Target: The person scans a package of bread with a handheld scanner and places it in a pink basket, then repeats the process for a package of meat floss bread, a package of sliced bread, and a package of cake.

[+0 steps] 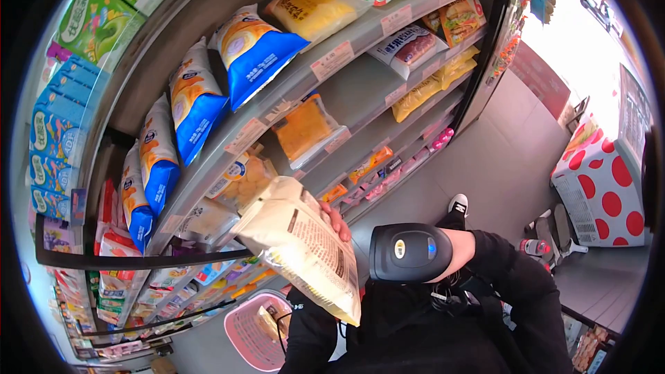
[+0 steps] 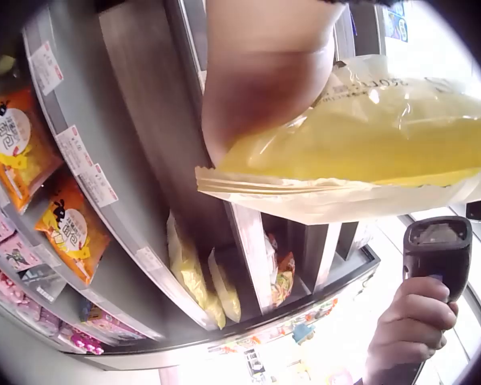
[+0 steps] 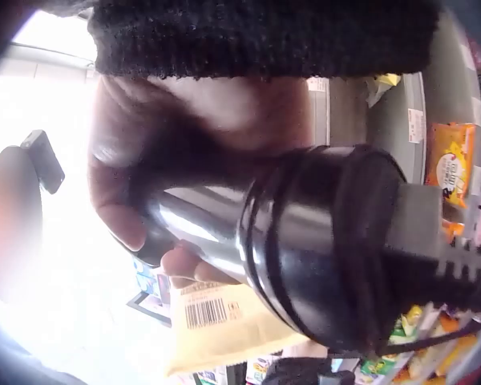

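My left hand (image 1: 335, 221) holds a cream plastic food packet (image 1: 305, 249) in front of the shelf, its printed back turned up; only some fingers show at its far edge. In the left wrist view the packet's side is a see-through yellow (image 2: 369, 148). My right hand (image 2: 413, 325) grips a black barcode scanner (image 1: 400, 253) by its handle, fingers wrapped round it. The scanner's head is just right of the packet, apart from it. In the right wrist view a barcode (image 3: 206, 313) shows on the packet, beyond the scanner's handle.
Curved store shelves (image 1: 346, 59) with bagged breads, such as blue-and-orange bags (image 1: 253, 55), stand ahead and to the left. On the floor below is a pink basket (image 1: 239, 332) with a packet in it. A red-dotted box (image 1: 603, 194) stands at the right.
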